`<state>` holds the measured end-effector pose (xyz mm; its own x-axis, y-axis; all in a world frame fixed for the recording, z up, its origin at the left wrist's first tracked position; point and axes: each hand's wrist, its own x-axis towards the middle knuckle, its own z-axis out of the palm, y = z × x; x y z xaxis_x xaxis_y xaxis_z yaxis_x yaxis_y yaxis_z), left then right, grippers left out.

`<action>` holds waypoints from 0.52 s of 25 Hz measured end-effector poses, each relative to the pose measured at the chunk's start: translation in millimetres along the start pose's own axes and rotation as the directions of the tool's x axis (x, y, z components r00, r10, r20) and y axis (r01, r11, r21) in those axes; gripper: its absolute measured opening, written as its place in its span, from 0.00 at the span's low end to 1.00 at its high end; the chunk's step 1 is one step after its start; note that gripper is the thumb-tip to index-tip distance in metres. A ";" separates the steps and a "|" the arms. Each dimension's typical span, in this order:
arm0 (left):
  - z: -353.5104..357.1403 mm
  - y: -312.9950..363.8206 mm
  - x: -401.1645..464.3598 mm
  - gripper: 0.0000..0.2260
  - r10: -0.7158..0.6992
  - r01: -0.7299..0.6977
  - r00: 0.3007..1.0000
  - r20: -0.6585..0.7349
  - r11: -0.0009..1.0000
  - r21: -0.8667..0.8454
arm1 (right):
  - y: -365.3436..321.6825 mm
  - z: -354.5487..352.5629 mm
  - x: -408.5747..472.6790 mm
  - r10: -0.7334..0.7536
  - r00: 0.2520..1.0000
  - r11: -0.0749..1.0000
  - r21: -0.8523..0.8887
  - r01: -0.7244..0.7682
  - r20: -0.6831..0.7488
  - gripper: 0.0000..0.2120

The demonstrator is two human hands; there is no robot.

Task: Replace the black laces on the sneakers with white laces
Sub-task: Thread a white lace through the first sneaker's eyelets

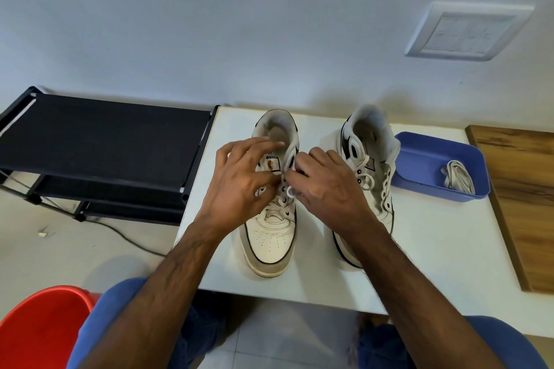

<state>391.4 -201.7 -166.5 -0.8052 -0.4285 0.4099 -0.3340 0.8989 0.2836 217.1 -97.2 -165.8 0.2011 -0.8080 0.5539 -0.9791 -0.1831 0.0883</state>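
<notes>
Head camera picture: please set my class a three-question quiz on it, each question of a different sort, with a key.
1. True or false: both hands work at the sneaker on the person's left.
2. Multiple choice: the blue tray stands (a) left of both sneakers, (b) between them, (c) right of both.
3. Short answer: what lies in the blue tray?

Key
1. True. The left hand and right hand meet over the left sneaker, pinching a white lace at its eyelets; the right sneaker is untouched.
2. c, on the white table.
3. A loose bundle of pale laces.
</notes>
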 end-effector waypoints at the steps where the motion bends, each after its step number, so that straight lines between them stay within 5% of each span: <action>1: 0.2 -0.7 -0.3 0.03 -0.013 0.013 1.000 0.004 1.000 -0.005 | 1.4 0.9 -0.8 -0.024 1.000 1.000 0.002 0.024 0.001 0.03; 6: 8.2 1.1 -3.2 0.12 -0.289 0.295 0.956 0.059 0.931 -0.217 | 3.4 3.2 -1.9 -0.108 0.994 0.994 0.020 0.108 -0.019 0.04; 13: 15.1 4.7 -3.5 0.04 -0.283 0.300 0.949 0.137 0.947 -0.119 | 5.6 3.8 -4.7 -0.078 0.997 0.997 0.014 0.078 -0.004 0.03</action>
<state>385.2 -194.5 -179.7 -0.7365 -0.6491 0.1902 -0.4992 0.7114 0.4947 210.8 -96.5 -171.1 0.2764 -0.7889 0.5488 -0.9600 -0.2533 0.1194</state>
